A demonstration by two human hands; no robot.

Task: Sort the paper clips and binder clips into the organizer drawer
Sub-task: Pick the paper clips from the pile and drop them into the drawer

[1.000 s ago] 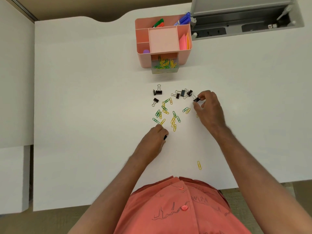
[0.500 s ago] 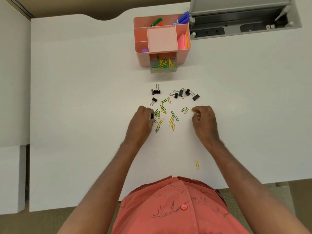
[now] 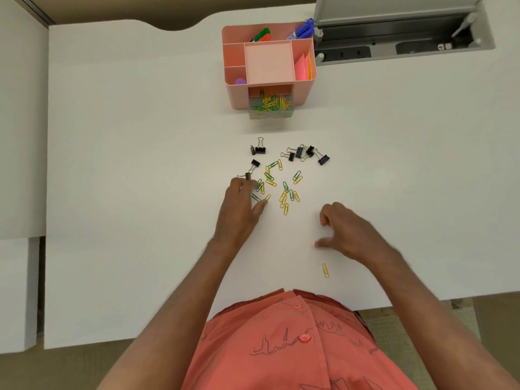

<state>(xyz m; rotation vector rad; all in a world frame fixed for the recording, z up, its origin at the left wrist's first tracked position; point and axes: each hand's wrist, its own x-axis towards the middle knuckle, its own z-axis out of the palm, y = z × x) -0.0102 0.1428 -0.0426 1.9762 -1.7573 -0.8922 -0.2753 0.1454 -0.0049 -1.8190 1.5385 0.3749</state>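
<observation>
Several green and yellow paper clips [image 3: 284,190] lie scattered mid-table, with several black binder clips [image 3: 305,153] behind them. One yellow paper clip [image 3: 325,270] lies alone near the front edge. The pink organizer [image 3: 239,91] stands at the back; its clear drawer [image 3: 270,115] is pulled out and holds paper clips. My left hand [image 3: 240,206] rests at the pile's left edge, thumb spread, with one binder clip [image 3: 247,175] on the table just beyond its fingertips. My right hand [image 3: 351,232] hovers loosely curled and holds nothing, just above the lone clip.
Markers [image 3: 261,35] and pink sticky notes [image 3: 302,66] fill the organizer's upper compartments. An open grey cable tray [image 3: 394,49] is set into the desk at the back right. The desk's front edge runs just above my coral shirt [image 3: 281,347].
My left hand moved forward and left with a binder clip, which now lies at its fingertips. My right hand let go of a binder clip at the right and drew back toward me.
</observation>
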